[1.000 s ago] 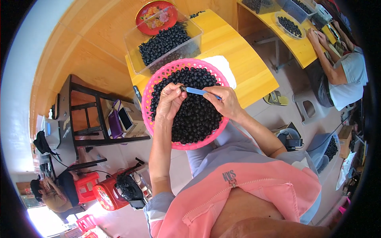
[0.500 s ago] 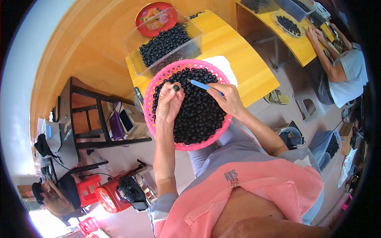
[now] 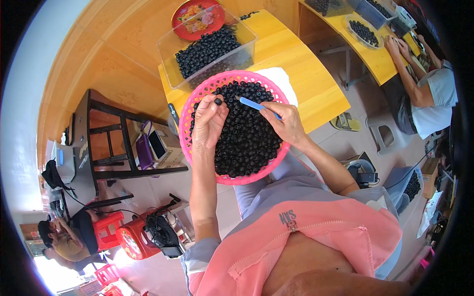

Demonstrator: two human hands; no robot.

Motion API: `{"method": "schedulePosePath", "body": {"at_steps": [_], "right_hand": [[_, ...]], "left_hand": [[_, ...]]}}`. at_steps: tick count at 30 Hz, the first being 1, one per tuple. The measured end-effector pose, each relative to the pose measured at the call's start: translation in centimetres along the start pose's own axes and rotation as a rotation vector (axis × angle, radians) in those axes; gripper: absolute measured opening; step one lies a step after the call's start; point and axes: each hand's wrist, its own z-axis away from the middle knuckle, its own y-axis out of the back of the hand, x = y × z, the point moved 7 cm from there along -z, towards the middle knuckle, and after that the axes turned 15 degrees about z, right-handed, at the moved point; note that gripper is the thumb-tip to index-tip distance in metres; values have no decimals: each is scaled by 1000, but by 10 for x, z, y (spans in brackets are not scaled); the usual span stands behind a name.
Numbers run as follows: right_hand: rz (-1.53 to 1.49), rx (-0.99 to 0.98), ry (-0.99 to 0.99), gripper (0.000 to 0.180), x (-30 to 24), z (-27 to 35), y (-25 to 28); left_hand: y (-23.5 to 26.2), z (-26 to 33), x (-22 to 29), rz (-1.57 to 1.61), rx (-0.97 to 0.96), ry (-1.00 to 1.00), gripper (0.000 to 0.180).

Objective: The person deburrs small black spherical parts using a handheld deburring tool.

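A pink basket (image 3: 183, 130) with a lattice rim holds a heap of small round black pieces (image 3: 247, 143), some with a hole or ring in the face. Over its left part, my left hand (image 3: 210, 123) is closed, palm up, pinching one such black piece (image 3: 217, 101) between thumb and fingertips. My right hand (image 3: 284, 121), at the basket's right side, grips a blue-handled tool (image 3: 254, 103) with a narrow tip. That tip points left toward the pinched piece and stays apart from it.
Behind the basket, a clear bin (image 3: 242, 63) of black pieces stands on a yellow table (image 3: 316, 91), near a red floral tray (image 3: 197, 19). At far right another person (image 3: 429, 93) works by a bowl (image 3: 379, 42) of black pieces. Left is a dark-framed table (image 3: 123, 172); red stools (image 3: 129, 241) stand lower left.
My left fingers have shifted around the black piece, which sits slightly higher in view. The right hand keeps its hold on the blue-handled tool, its tip still apart from the piece.
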Motion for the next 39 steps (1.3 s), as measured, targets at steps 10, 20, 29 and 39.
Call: {"method": "schedulePosePath", "body": {"at_steps": [10, 20, 29, 39], "right_hand": [[-72, 23, -13, 21, 1, -1, 4], [-108, 56, -57, 22, 2, 1, 7], [-64, 42, -11, 23, -2, 0, 8], [-80, 81, 24, 19, -6, -1, 11]], "left_hand": [[6, -8, 31, -141, 169, -96, 8], [-12, -17, 47, -275, 204, -137, 4], [6, -13, 19, -151, 203, -70, 17], [10, -14, 27, -152, 124, -66, 11]]}}
